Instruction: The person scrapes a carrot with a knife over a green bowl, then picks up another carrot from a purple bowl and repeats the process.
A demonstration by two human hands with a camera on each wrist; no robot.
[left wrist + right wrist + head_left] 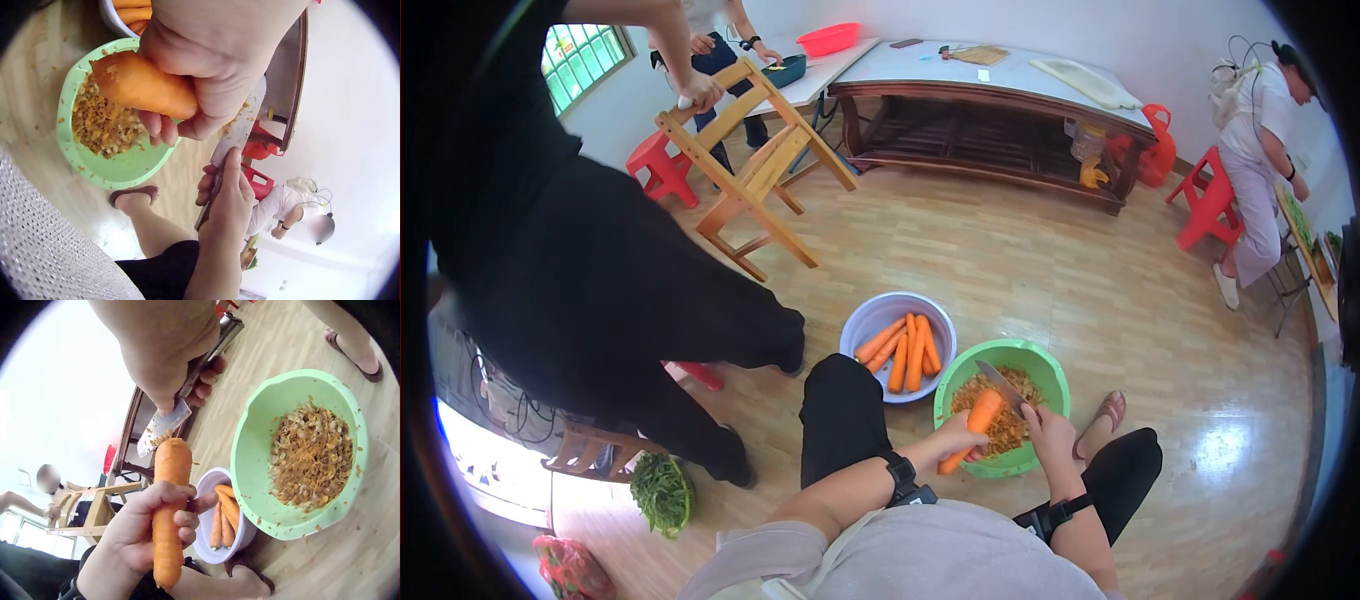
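My left hand (962,436) (206,69) (147,525) grips a thick orange carrot (984,412) (140,84) (170,519) around its middle. The right hand (1052,432) (228,203) (181,369) holds the handle of a broad knife (1003,385) (236,131) (164,428), with orange bits stuck on its blade. In the head view the blade lies close beside the carrot's upper end; whether they touch I cannot tell. Below both hands is a green basin (1057,385) (115,178) (256,437) holding shavings (103,122) (312,456).
A lilac basin (850,325) of whole carrots (915,350) stands left of the green one. Someone in black (600,260) grips a wooden chair (760,180) at the left. Leafy greens (662,492) lie lower left. A long table (990,68) and a seated person (1255,130) are farther back.
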